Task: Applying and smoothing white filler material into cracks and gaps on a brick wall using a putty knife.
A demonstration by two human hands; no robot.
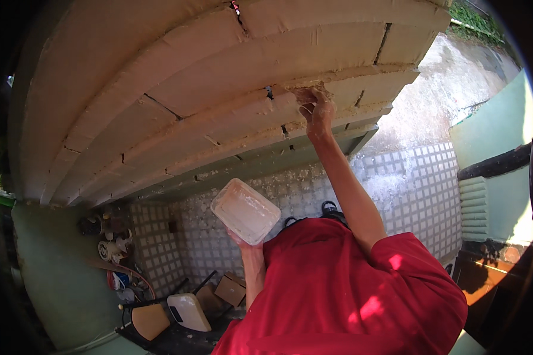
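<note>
I'm mid-fill: my right hand [315, 112] presses curled fingers into the moulding [219, 89] joint at upper centre, my left hand [241, 239] grips the white tub [246, 211] from below, and I judge reloading comes next.

stepped plaster moulding [219, 89] close ahead of hands, white tub [246, 211] lower left, open air over tiled floor [408, 177] between

The left hand [243, 239] is mostly hidden under the tub [246, 211], and the floor clutter [121, 260] is too small to tell.

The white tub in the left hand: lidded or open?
Open: the white tub has no lid, and pale paste fills its inside.
</note>
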